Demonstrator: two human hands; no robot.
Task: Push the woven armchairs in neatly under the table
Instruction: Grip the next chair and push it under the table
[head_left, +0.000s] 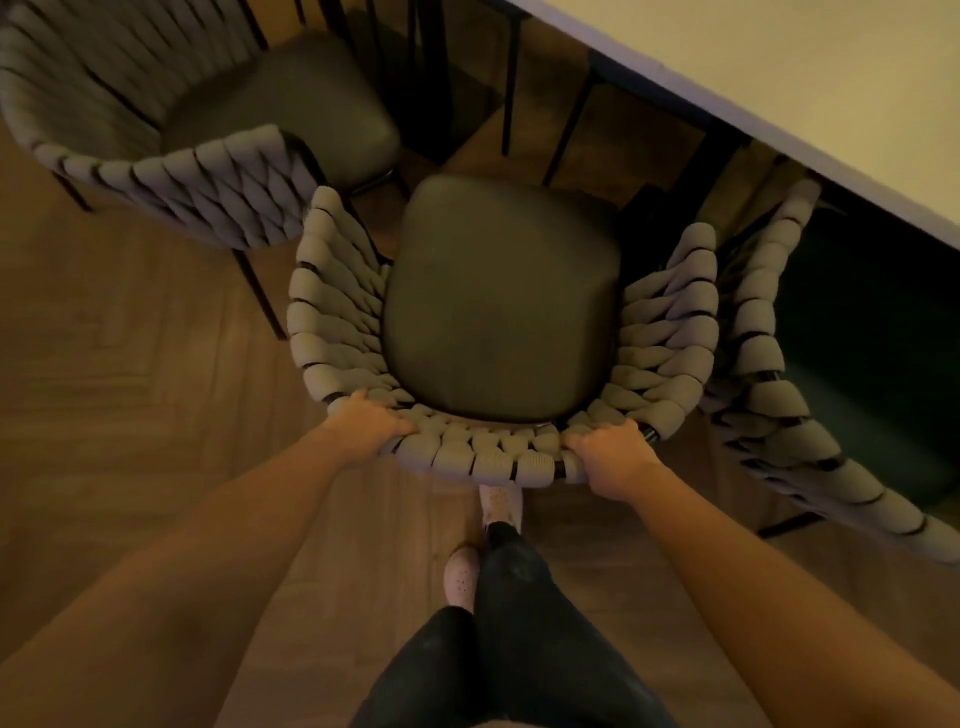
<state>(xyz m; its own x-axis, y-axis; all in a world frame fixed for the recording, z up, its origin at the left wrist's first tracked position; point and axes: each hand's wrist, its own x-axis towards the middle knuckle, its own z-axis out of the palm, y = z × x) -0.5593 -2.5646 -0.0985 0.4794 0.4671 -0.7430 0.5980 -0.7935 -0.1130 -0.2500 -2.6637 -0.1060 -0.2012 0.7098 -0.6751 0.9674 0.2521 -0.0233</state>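
A grey woven armchair (332, 317) with a dark seat cushion stands directly below me, its seat front pointing toward the pale table (810, 88) at the upper right. My left hand (371, 421) grips the left part of its woven back rim. My right hand (610, 452) grips the right part of the same rim. A second woven armchair (202, 176) sits to the upper left, and a third woven armchair (769, 374) stands on the right, its seat partly under the table edge. The middle chair's seat lies outside the table edge.
Black table legs and chair legs (511, 88) cross the dark space under the table. My legs in dark trousers (509, 623) and light shoes stand right behind the chair on the herringbone wood floor (130, 389), which is open to the left.
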